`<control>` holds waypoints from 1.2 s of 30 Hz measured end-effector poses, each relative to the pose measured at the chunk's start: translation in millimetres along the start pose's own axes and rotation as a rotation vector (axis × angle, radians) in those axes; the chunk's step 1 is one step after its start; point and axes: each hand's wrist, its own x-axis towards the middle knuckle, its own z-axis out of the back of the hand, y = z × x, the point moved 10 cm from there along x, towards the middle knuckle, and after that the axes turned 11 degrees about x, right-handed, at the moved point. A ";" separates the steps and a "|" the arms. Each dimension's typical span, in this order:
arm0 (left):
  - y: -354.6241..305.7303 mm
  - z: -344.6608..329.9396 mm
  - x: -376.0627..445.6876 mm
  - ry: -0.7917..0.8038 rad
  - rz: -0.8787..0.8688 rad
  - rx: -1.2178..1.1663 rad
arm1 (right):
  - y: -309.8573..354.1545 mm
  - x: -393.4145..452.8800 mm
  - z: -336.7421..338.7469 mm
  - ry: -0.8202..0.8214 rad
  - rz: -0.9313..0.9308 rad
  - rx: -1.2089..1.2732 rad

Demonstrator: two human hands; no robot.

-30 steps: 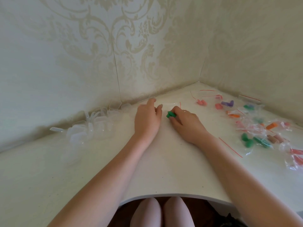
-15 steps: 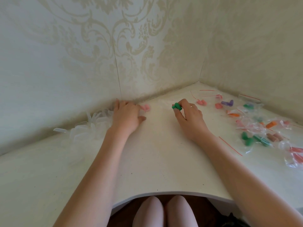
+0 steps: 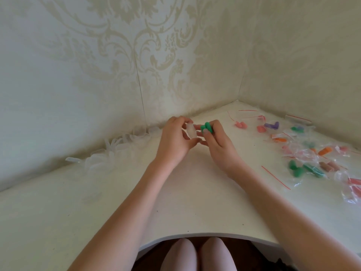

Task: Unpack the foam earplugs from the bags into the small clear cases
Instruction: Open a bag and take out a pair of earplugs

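Note:
My left hand [image 3: 175,139] holds a small clear case [image 3: 191,131] between thumb and fingertips, raised over the white table [image 3: 195,202] near the back wall. My right hand [image 3: 218,145] pinches a pair of green foam earplugs [image 3: 206,127] right beside the case, almost touching it. Whether the case is open I cannot tell. Several clear bags with red seal strips, holding pink, purple, orange and green earplugs [image 3: 312,153], lie spread on the right of the table.
A row of empty small clear cases [image 3: 117,147] lies along the back wall at the left. The two walls meet in a corner at the back right. The table's curved front edge [image 3: 205,236] is above my knees.
My left hand went left to the row of cases, took one clear case and came back to the middle. My right hand lifted the green earplugs up beside the case.

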 end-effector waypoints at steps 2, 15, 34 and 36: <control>-9.6 -4.0 -3.4 0.016 -0.054 0.018 | 1.0 -0.5 1.7 -0.007 0.011 -0.074; 18.1 -34.2 -10.9 0.220 0.446 -0.788 | -1.8 5.3 29.3 -0.197 -0.036 -0.013; 16.5 -72.8 -36.2 0.204 0.979 -1.657 | 10.8 1.1 9.5 -0.026 0.112 -0.489; 20.7 -64.7 -27.7 0.213 0.816 -1.387 | 21.6 1.1 12.9 -0.064 0.182 -0.423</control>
